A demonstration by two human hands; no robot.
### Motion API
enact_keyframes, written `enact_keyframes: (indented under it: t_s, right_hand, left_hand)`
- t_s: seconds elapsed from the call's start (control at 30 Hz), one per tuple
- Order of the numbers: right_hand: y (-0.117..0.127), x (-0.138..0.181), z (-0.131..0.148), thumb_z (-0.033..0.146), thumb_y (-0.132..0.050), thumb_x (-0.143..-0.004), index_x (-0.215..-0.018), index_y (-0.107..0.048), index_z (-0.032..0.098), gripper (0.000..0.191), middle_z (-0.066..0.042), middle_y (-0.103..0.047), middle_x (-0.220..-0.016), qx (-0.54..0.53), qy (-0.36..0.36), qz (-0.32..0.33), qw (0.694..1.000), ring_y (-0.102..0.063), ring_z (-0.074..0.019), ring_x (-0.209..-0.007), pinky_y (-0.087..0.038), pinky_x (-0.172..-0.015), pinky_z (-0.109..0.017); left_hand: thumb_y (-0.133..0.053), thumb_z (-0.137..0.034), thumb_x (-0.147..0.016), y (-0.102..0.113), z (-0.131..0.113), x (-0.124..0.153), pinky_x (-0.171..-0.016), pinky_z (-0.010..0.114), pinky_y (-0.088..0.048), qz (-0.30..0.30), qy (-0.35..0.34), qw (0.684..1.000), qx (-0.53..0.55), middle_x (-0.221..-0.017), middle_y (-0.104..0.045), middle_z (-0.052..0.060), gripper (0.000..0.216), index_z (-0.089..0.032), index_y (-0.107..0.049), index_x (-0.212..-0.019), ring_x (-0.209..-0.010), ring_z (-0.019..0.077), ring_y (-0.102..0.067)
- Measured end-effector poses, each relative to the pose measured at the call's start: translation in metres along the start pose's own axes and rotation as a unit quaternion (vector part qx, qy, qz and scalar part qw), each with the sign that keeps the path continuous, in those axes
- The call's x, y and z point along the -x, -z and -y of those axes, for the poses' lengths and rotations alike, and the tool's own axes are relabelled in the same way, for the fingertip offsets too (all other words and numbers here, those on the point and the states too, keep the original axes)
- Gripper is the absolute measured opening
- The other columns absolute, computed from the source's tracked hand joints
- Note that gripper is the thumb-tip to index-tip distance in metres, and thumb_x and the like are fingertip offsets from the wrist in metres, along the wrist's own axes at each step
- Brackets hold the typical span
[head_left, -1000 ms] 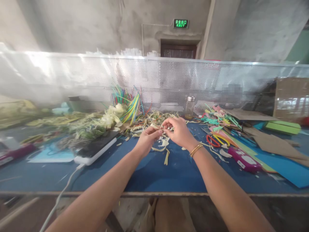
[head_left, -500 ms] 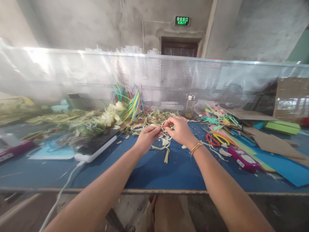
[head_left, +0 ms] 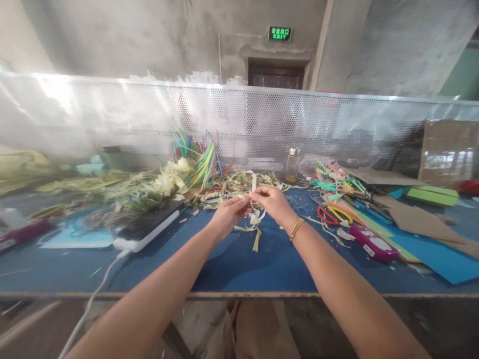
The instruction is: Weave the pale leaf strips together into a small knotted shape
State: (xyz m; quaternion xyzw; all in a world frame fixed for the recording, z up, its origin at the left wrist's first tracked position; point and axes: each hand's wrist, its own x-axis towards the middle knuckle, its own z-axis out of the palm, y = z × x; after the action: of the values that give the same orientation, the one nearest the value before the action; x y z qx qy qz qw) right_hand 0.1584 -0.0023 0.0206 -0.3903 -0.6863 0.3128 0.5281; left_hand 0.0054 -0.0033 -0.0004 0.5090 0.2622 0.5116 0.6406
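Observation:
Over the middle of the blue table, my left hand [head_left: 229, 215] and my right hand [head_left: 274, 205] meet fingertip to fingertip. Both pinch a narrow pale cream strip [head_left: 254, 180], which sticks up above the fingers; its material is hard to tell. More pale strips [head_left: 256, 240] dangle or lie just below my fingers. Behind them spreads a heap of cream and greenish scraps [head_left: 228, 188]. What exactly sits between the fingertips is too small to make out.
To the left are a black-and-white device [head_left: 149, 230] with a white cable, and bundled coloured stems [head_left: 204, 164]. A glass bottle [head_left: 293, 164] stands at the back. On the right lie red-handled scissors [head_left: 327, 216], a purple box-shaped object [head_left: 374, 244] and coloured sheets [head_left: 430, 254].
The pale strip now stands up above my fingertips, where before it curled low beside them. My right hand's fingers have drawn in closer to the left, and the view has shifted slightly.

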Motion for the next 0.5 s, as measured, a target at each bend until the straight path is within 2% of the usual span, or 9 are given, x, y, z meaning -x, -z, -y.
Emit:
enact_keyframes:
  t_s: [0.3,0.5]
  right_hand:
    - [-0.0010,0.0003,0.0017,0.045,-0.061,-0.074,-0.063,-0.060,0.018,0.029,0.002,-0.053,-0.060,-0.008,0.019,0.000,1.000,-0.044,-0.0099,-0.057,-0.036,-0.056,-0.025]
    - [-0.0004,-0.0025,-0.0038,0.043,-0.060,-0.075,-0.067,-0.063,0.019,0.025,0.000,-0.058,-0.066,0.011,0.021,-0.027,0.999,-0.050,-0.0118,-0.063,-0.039,-0.061,-0.026]
  left_hand:
    - [-0.073,-0.019,-0.065,0.0023,-0.0009,-0.0017,-0.052,0.015,-0.038,-0.001,0.017,0.999,0.030,-0.065,-0.057,-0.001,0.014,-0.014,-0.062,-0.071,-0.054,0.0041,-0.050]
    - [-0.072,-0.015,-0.065,0.0000,-0.0021,0.0007,-0.051,0.016,-0.042,0.025,0.041,0.998,0.030,-0.064,-0.058,0.000,0.010,-0.013,-0.063,-0.069,-0.052,0.0045,-0.050]
